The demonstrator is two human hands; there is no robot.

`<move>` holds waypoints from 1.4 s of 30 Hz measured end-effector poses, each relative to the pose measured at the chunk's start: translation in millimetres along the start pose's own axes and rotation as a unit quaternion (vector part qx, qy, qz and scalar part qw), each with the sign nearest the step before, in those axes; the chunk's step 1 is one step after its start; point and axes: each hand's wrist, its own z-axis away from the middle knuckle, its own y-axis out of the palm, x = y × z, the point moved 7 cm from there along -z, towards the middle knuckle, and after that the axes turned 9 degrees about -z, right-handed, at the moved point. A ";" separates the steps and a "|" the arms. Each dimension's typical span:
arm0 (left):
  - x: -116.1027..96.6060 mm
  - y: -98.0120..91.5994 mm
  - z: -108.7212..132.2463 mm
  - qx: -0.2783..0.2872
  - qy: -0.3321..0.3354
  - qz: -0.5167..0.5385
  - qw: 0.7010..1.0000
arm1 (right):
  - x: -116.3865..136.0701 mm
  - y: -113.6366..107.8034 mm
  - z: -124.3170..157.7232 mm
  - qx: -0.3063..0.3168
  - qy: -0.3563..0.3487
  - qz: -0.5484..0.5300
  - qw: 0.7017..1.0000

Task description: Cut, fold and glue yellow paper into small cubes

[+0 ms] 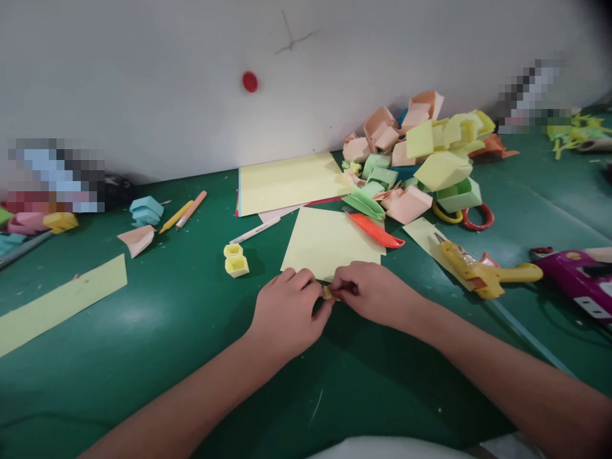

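**Both hands pinch a small yellow paper piece**

Near the middle of the green counter (143, 331), the left hand (287, 312) and the right hand (375, 294) meet over a small yellow paper piece (328, 293). The fingers of both hands are curled tight and closed on it from either side, so only a sliver of it shows between them. Just beyond the hands lies a square yellow sheet (329, 242). Its near edge is either touching the fingertips or under them; I cannot tell which. An orange knife (375, 232) rests at the sheet's far right corner. To the left of the sheet sit two small yellow folded boxes (236, 260). A yellow glue gun (482, 273) lies to the right, and a heap of folded paper shapes (421, 159) is piled far right against the wall.
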 end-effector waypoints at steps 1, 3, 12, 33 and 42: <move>1.1 -0.4 0.0 -0.007 -0.005 0.001 1.000 | -0.2 -0.2 0.0 -0.002 0.001 0.001 1.000; 2.5 -0.9 0.3 -0.021 -0.013 0.001 1.000 | -0.8 -0.5 0.2 -0.007 0.003 0.001 1.000; 2.7 6.0 1.9 0.006 -0.051 0.037 0.998 | 2.2 -0.5 4.6 -0.024 0.017 0.019 0.999; 12.5 2.4 -2.1 -0.016 -0.073 0.184 0.980 | -1.4 -1.4 5.3 -0.061 0.017 -0.042 0.997; 3.5 -30.8 3.4 -0.169 0.008 0.179 0.969 | 15.0 -17.2 18.3 -0.159 -0.134 -0.135 0.969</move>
